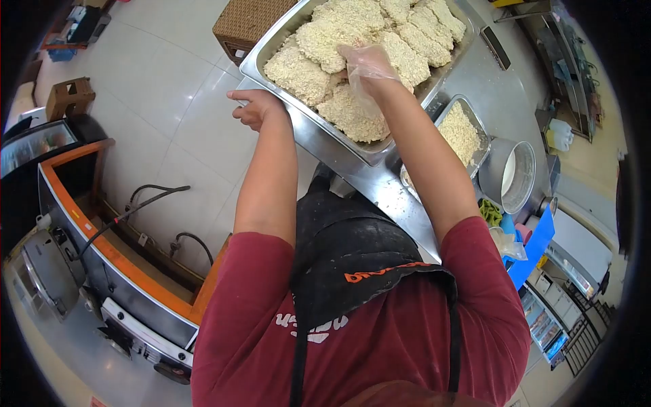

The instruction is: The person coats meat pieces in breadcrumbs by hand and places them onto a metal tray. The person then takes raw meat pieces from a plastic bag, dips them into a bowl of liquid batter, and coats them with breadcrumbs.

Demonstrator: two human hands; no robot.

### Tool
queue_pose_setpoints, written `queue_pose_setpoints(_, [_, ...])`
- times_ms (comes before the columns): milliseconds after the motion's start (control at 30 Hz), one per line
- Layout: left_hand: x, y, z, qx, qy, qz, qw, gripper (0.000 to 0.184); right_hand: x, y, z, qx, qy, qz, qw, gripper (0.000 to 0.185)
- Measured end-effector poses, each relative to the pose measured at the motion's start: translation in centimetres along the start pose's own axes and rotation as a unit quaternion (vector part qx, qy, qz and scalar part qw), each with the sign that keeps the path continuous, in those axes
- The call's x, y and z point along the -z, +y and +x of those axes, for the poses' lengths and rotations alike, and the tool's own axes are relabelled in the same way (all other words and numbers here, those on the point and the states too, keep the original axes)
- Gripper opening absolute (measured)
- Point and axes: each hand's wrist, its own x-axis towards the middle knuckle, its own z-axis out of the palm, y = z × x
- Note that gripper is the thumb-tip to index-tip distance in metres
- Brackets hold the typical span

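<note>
A large metal tray (371, 154) holds several breaded pieces (339, 30), pale and crumb-coated, lying over one another. My right hand (369, 64), in a clear plastic glove, reaches into the tray and touches the pieces; its fingertips are partly hidden, and I cannot make out what they grip. Bare, my left hand (256, 107) is beside the tray's left edge, index finger stretched out and the other fingers partly curled, holding nothing visible. Near my right forearm sits a smaller metal tray (483, 139) of yellowish crumbs (460, 132).
The steel table (400, 207) carries a round metal pot (498, 166) with white contents and a dark phone-like object (495, 47). A woven brown box (247, 24) stands beyond the tray. At left is an orange-edged counter (102, 237) with black hoses.
</note>
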Motion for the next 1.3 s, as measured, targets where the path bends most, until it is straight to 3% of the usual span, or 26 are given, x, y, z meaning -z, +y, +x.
queue_pose_setpoints(33, [-0.1,-0.1,0.1,-0.004,0.005,0.002,1.000,0.088,0.5,-0.7,-1.3,0.069,0.072,-0.101,0.990,0.034])
queue_pose_setpoints(100, [-0.3,-0.2,0.4,-0.011,0.015,0.006,1.000,0.087,0.9,-1.7,-3.3,0.202,0.209,-0.295,0.910,0.035])
queue_pose_setpoints(200, [-0.3,0.0,0.2,-0.005,0.023,0.021,0.999,0.087,0.0,-1.6,-3.7,0.446,0.210,-0.370,0.788,0.045])
queue_pose_setpoints(300, [-0.6,-0.4,0.5,-0.013,0.025,0.014,1.000,0.087,-3.1,-3.1,-4.0,0.410,0.026,-0.438,0.799,0.066])
queue_pose_setpoints(400, [-0.6,-0.4,0.5,-0.011,0.009,-0.007,1.000,0.086,-5.4,0.1,-2.1,0.520,0.117,-0.499,0.683,0.081])
queue_pose_setpoints(500, [-0.8,-0.6,0.8,-0.015,0.011,-0.006,1.000,0.085,-4.1,-1.2,-1.6,0.479,-0.005,-0.495,0.725,0.088])
queue_pose_setpoints(600, [0.0,-0.1,-0.7,-0.012,-0.001,-0.022,1.000,0.085,-1.9,-1.6,-2.5,0.479,0.007,-0.454,0.752,0.089])
queue_pose_setpoints(700, [-0.6,-0.4,0.4,-0.024,0.012,0.002,1.000,0.085,-1.3,2.5,-0.9,0.461,0.123,-0.473,0.741,0.089])
queue_pose_setpoints(733, [-0.6,-0.6,0.7,-0.025,0.016,0.002,1.000,0.086,-0.7,3.0,-0.5,0.456,0.105,-0.491,0.735,0.086])
queue_pose_setpoints(833, [-1.0,-0.8,0.8,-0.022,0.021,-0.008,1.000,0.087,1.4,0.6,-1.8,0.448,0.058,-0.410,0.792,0.083])
queue_pose_setpoints(933, [-1.1,-0.8,1.2,-0.021,0.008,-0.039,0.999,0.087,5.4,-1.1,-5.2,0.465,0.038,-0.256,0.847,0.074])
queue_pose_setpoints(1000, [-0.8,-0.7,0.3,-0.020,0.005,-0.054,0.998,0.086,9.4,1.1,-7.0,0.473,0.083,-0.211,0.852,0.061])
queue_pose_setpoints(1067, [-0.3,-0.6,-0.6,-0.021,0.002,-0.064,0.998,0.085,13.9,3.2,-10.8,0.369,0.120,-0.150,0.909,0.049])
queue_pose_setpoints(1200, [-0.3,-0.9,-0.6,-0.023,0.008,-0.049,0.999,0.086,21.7,13.3,-16.7,0.206,0.224,-0.237,0.923,0.046])
queue_pose_setpoints(1300, [-0.8,-0.9,-0.6,-0.007,0.040,-0.021,0.999,0.086,20.2,21.6,-19.7,0.178,0.194,-0.411,0.873,0.054])
